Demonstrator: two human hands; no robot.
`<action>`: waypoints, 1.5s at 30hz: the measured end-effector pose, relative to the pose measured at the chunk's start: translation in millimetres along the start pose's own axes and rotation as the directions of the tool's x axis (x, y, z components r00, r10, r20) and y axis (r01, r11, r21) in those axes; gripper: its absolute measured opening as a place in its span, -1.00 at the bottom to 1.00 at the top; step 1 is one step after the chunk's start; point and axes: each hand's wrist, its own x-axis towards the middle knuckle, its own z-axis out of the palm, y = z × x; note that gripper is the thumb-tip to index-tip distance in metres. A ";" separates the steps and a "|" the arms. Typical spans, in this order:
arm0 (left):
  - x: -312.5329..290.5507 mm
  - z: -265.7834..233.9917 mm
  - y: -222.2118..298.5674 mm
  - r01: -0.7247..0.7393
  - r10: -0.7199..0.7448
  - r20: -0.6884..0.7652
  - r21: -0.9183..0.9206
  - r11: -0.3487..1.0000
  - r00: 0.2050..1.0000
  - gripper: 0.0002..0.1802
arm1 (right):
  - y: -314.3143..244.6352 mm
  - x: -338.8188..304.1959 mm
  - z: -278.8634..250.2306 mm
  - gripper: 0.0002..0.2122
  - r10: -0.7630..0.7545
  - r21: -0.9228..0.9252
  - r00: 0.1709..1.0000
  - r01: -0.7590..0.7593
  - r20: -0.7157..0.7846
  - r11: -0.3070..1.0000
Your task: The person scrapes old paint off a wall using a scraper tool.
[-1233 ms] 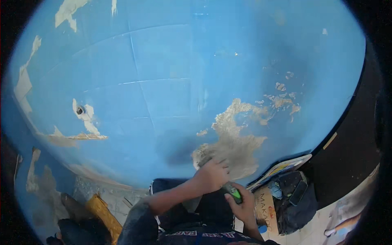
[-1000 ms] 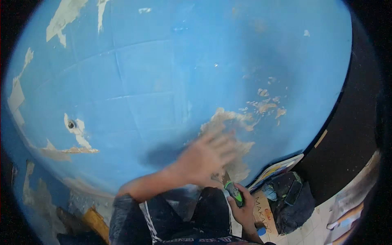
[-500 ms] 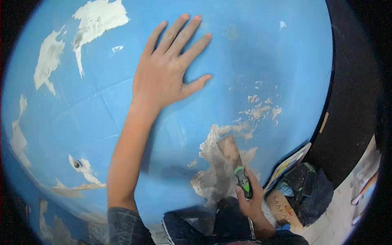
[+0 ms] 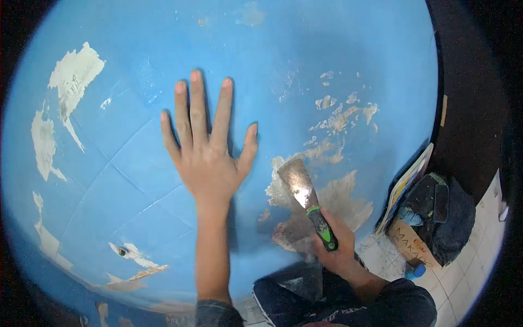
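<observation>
My left hand [image 4: 210, 163] lies flat on a large blue painted wall [image 4: 250, 49], its fingers spread and nothing in it. Lower and to the right, my right hand [image 4: 339, 252] grips the black and green handle of a putty knife [image 4: 298, 184]. The knife's worn metal blade points up and left over the upper part of a bare patch [image 4: 343, 201] where paint is gone; whether the blade touches cannot be told. Smaller chipped spots [image 4: 340, 117] show above the blade. White flaked patches [image 4: 76, 79] mark the wall at the left.
At the lower right, a dark bag [image 4: 452, 218] and a cardboard piece [image 4: 411, 242] with handwriting rest on the tiled floor [image 4: 447, 280]. A blue cap [image 4: 417, 271] is beside them. A thin panel [image 4: 406, 185] leans near the wall's right edge, by a dark surface [image 4: 468, 109].
My left hand has moved down and slightly left on the wall. The putty knife in my right hand has shifted slightly up and left, and its blade now catches light. The view has shifted.
</observation>
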 end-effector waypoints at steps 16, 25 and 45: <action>-157.8 29.4 72.4 -0.084 0.096 0.018 -0.337 0.938 0.995 -0.68 | -8.5 2.2 12.3 -0.38 -0.029 -0.027 0.999 0.030 0.029 0.999; -155.4 30.0 76.1 -0.031 0.062 0.079 -0.345 0.938 0.995 -0.67 | 1.5 -4.3 30.4 -0.44 -0.016 0.021 0.999 0.016 -0.038 1.000; -164.7 36.8 71.8 0.037 -0.018 0.064 -0.313 0.949 0.998 -0.67 | -13.1 42.0 36.6 -0.50 -0.114 0.009 0.994 0.114 0.003 0.993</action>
